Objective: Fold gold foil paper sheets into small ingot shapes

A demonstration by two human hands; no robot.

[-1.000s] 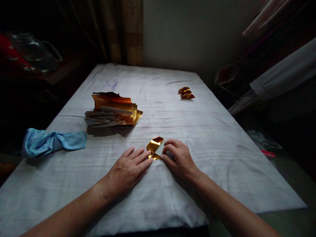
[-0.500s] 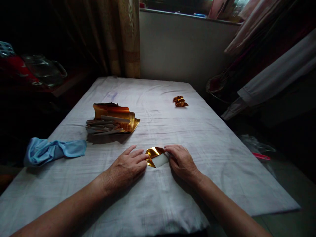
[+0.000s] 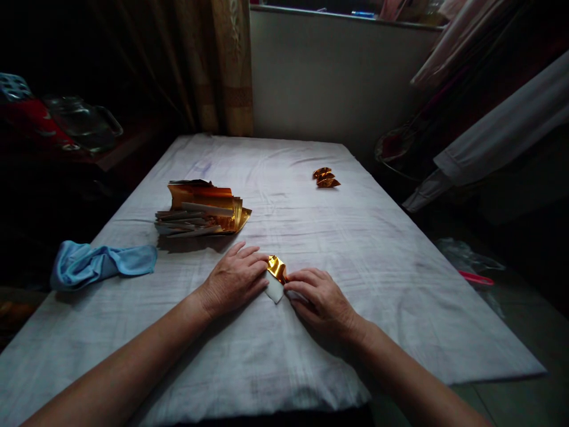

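A sheet of gold foil paper point(image 3: 277, 269), partly folded, lies on the white cloth in front of me. Its shiny gold side shows above and its pale back shows below, ending in a blunt point. From the left, my left hand point(image 3: 236, 279) holds the paper's edge between index finger and thumb, the other fingers stretched out. My right hand point(image 3: 320, 298) is closed on the right edge, fingertips together at the gold fold. The fingers cover both edges of the paper.
A fanned stack of gold paper point(image 3: 202, 210) lies beyond my left hand, near a crumpled blue cloth point(image 3: 104, 265). Several folded gold pieces point(image 3: 326, 178) sit at the far right on the white-covered table point(image 3: 377, 261). A glass jug point(image 3: 84, 124) stands left; clothes point(image 3: 502, 142) hang right.
The paper has turned, and its gold part now looks smaller and slopes down to the right. My right hand has moved left and slightly down, and my hands are closer together.
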